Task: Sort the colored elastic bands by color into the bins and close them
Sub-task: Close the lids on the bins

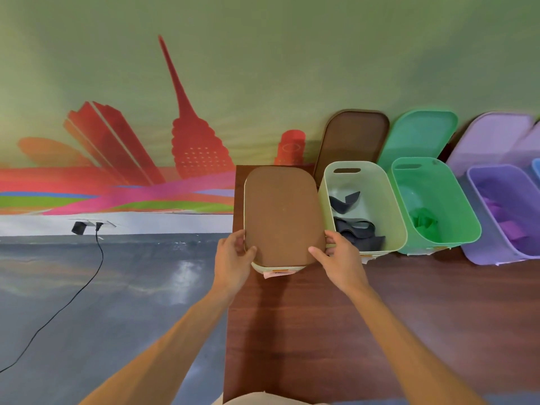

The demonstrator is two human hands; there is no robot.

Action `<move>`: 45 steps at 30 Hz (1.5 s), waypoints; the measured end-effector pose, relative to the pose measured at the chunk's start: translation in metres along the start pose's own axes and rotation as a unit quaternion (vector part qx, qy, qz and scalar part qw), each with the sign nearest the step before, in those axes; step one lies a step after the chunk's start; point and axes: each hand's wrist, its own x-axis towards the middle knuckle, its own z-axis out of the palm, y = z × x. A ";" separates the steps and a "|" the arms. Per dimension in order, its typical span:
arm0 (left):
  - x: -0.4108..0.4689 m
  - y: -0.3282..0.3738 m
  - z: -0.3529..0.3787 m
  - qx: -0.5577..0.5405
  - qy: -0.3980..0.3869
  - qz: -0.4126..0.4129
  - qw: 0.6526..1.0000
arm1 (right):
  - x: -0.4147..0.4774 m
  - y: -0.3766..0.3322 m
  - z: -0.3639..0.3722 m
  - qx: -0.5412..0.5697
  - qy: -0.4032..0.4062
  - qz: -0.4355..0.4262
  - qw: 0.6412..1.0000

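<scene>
- Green mural wall (263,68) above; a dark wood-grain table (321,331) fills the centre of the frame.
- My left hand (232,260) clasps the matte brown lid (282,214) at its near-left edge, thumb on top.
- My right hand (340,258) pinches the opposite edge, likely seating it evenly.
- At right, glossy open bins: dark bands (355,229), then a green bin (455,200) and a purple bin (479,229).

One head-worn wide-angle view, looking forward and down
It sits above the near edge of the wooden table (321,331), close over the forearms (163,346) that run up from the lower frame to the left hand (232,258) and right hand (340,260) at the brown lid (282,214) mid-frame; the painted wall (263,54) fills the top, the floor (87,287) the lower left
</scene>
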 end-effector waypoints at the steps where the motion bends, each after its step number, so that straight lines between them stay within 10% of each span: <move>1: 0.000 0.001 0.000 -0.003 0.003 0.001 1.000 | 0.000 0.000 0.000 0.010 0.002 0.003 1.000; 16: 0.003 -0.001 0.009 -0.168 0.016 -0.040 0.985 | 0.006 -0.005 0.000 0.027 0.028 0.010 0.999; 34: 0.009 -0.013 0.000 -0.042 -0.010 -0.028 0.999 | -0.002 -0.012 0.003 -0.036 -0.023 0.026 0.999; 45: 0.034 0.053 0.006 0.152 -0.054 0.165 0.973 | 0.023 -0.038 -0.068 -0.216 -0.061 -0.031 0.974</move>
